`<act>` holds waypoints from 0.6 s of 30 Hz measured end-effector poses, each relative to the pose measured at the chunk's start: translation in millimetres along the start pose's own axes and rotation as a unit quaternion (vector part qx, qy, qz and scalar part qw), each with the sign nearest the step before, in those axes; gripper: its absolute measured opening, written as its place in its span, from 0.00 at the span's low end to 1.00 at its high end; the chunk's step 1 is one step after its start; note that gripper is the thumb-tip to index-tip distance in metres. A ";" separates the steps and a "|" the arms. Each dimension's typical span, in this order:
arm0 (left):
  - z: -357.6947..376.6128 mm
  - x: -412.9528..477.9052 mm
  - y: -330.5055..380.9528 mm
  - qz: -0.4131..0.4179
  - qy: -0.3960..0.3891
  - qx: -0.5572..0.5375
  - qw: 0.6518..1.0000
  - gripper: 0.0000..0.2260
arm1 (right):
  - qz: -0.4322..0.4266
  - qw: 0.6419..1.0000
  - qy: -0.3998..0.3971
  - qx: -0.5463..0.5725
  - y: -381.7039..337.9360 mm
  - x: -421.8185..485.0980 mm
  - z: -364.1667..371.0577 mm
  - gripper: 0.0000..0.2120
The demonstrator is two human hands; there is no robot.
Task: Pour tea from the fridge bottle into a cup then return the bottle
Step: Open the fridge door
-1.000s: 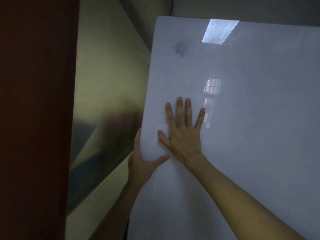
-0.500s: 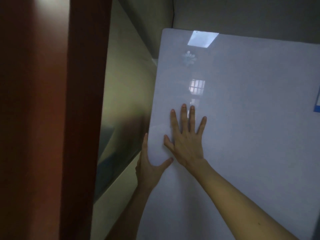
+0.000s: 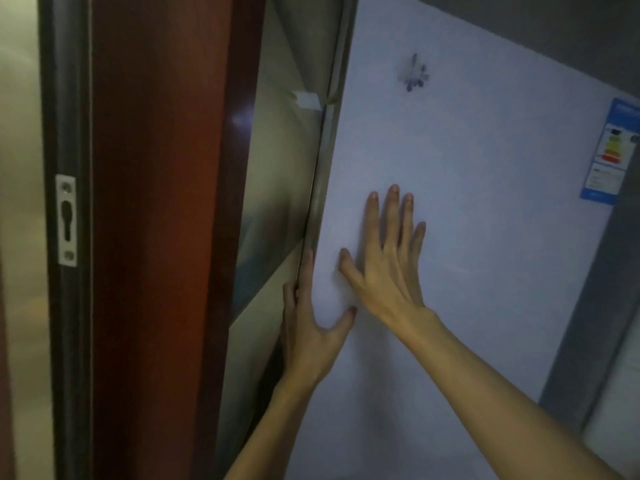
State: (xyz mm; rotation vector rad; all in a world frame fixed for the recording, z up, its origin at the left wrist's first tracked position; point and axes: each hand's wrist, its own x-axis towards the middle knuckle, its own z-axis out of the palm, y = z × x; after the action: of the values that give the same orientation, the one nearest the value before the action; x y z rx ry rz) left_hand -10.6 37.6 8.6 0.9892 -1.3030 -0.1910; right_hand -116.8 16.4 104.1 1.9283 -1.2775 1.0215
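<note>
One upright fridge door: right hand fingers splayed flat, left hand fingers gripping its edge.

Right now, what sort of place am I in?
Probably a home, in a corner beside a doorway: a white fridge door with an energy label, and a reddish wooden door frame with a strike plate.
</note>
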 end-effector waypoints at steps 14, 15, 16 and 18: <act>-11.0 -116.3 99.2 0.044 0.027 0.054 0.997 0.43 | -0.064 0.997 -0.017 0.036 13.1 -85.8 -142.5 0.32; -10.2 -127.1 110.7 0.043 0.034 0.058 0.997 0.43 | -0.070 0.997 -0.012 0.037 14.9 -93.4 -156.0 0.31; -9.1 -137.8 122.2 0.043 0.038 0.062 0.996 0.44 | -0.077 0.996 -0.008 0.039 16.9 -101.1 -170.0 0.31; -5.8 -159.6 143.3 0.050 0.037 0.067 0.996 0.44 | -0.089 0.995 0.002 0.048 20.6 -117.1 -198.3 0.30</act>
State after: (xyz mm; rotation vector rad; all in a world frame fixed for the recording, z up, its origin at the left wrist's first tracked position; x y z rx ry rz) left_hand -112.2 226.2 -5.0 1.0320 -1.3076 0.0108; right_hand -217.5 224.5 109.2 2.0705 -1.0482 1.0108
